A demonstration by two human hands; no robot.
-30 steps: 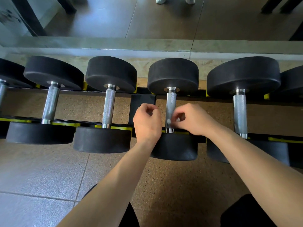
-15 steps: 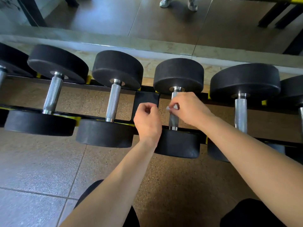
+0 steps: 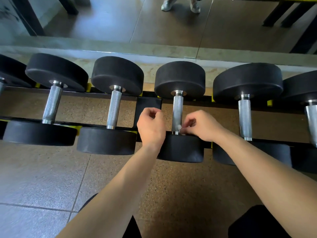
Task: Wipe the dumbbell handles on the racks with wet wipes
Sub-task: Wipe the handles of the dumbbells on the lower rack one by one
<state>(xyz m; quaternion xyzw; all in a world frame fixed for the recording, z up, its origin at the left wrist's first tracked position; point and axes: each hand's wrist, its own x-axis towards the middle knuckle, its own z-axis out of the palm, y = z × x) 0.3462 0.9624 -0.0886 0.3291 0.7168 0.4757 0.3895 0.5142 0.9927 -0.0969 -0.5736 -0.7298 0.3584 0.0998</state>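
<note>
The wipe (image 3: 180,126) is just a tiny scrunched white wad. It's pinched in the fingertips of the right hand (image 3: 202,125) and pressed against the 6 o'clock end of a dumbbell handle (image 3: 177,110), right where the bar meets its collar. That handle is a straight steel cylinder with fine crosshatch knurling and smooth polished rings at both ends, and it sits a touch past the middle of the view.

The left hand (image 3: 151,125) is at the handle's 9 o'clock, just beside it. It's clenched in a loose fist with the knuckles facing up and isn't touching the bar.

The dumbbell itself has two round, matte black rubber heads that look like thick pucks. One is at 12 o'clock (image 3: 180,78) and one is at 6 o'clock (image 3: 181,148), with the right wrist hanging over the near one.

It lies across a rack (image 3: 91,124) made of two thin dark rails with a flat black plate (image 3: 148,107) joining them. There are little yellow pads (image 3: 88,87) under the heads.

More dumbbells of the same style line up at 9 o'clock (image 3: 114,107) and 3 o'clock (image 3: 245,115). The 3 o'clock one has noticeably fatter heads.

Under the rack the floor (image 3: 188,186) is brown speckled rubber. Toward 8 o'clock it changes to gray grainy tiles (image 3: 34,177) with dark grout lines.

At 12 o'clock there's a pale stone ledge. Above it is a mirror (image 3: 103,18), and at its top edge it shows a pair of light shoes (image 3: 169,5).
</note>
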